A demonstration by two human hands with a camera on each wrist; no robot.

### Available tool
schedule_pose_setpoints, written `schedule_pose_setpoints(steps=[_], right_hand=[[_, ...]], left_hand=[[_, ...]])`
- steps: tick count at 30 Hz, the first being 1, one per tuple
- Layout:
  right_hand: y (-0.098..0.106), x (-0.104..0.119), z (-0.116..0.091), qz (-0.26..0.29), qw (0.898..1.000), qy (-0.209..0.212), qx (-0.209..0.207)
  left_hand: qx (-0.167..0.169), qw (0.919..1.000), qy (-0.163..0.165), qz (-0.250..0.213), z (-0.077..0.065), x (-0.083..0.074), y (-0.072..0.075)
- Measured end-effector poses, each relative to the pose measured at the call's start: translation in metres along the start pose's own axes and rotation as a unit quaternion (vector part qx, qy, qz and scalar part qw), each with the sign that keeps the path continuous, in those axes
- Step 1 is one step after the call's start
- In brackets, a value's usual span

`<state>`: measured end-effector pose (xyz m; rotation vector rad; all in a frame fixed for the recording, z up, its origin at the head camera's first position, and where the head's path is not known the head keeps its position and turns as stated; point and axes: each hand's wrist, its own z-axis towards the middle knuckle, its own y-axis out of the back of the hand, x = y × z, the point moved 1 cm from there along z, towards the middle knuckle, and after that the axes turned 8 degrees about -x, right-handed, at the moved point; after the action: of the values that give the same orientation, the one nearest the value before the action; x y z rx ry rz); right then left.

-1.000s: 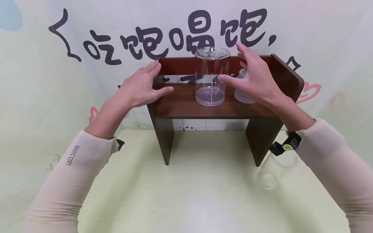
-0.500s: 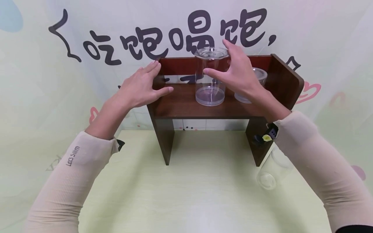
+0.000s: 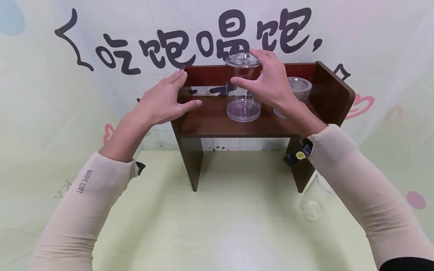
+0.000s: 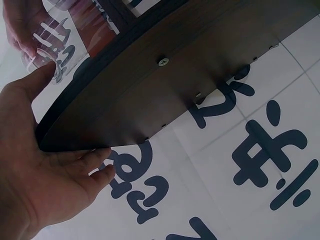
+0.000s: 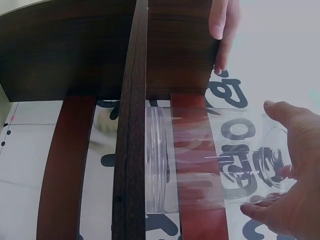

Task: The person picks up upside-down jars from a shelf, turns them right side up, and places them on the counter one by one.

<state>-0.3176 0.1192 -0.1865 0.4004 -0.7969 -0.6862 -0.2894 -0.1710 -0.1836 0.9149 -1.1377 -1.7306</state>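
A tall clear plastic jar [image 3: 243,110] stands upright on the upper board of a dark brown wooden shelf [image 3: 210,126]. My right hand [image 3: 271,81] grips it near the top, thumb on the near side and fingers at the far side; the right wrist view shows the hand [image 5: 295,165] around the jar's upper end. On the shelf's left side panel [image 4: 115,95] rests my left hand [image 3: 164,98], its fingers straight along the outer side and its thumb reaching out inside. Behind my right wrist stands a shorter clear jar [image 3: 301,86], partly hidden.
Another clear jar [image 3: 310,209] lies on the pale table [image 3: 223,222] beside the shelf's right leg, partly hidden by my right sleeve. A printed cloth [image 3: 112,22] with large dark characters hangs behind the shelf.
My right hand has moved left from beside the shorter jar to the tall jar, and its fingers have closed round the upper part. My left hand has stayed on the shelf panel.
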Motion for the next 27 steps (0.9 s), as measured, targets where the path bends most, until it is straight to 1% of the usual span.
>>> schedule_pose_setpoints(steps=[6, 13, 20, 27], right_hand=[[0.004, 0.003, -0.003, 0.002, 1.0, 0.004, -0.003], [0.013, 0.009, -0.014, 0.027, 0.999, 0.005, -0.018], [0.025, 0.016, -0.027, 0.038, 0.998, 0.029, -0.028], [0.038, 0.021, -0.042, 0.082, 0.995, 0.037, -0.045]], left_hand=[[-0.004, 1.0, 0.0, -0.002, 0.0, 0.001, 0.0], [-0.006, 1.0, 0.0, 0.001, 0.0, 0.001, -0.001], [-0.01, 0.9999, 0.002, -0.005, -0.001, 0.002, -0.001], [-0.027, 0.9996, -0.006, 0.001, -0.001, 0.002, -0.003]])
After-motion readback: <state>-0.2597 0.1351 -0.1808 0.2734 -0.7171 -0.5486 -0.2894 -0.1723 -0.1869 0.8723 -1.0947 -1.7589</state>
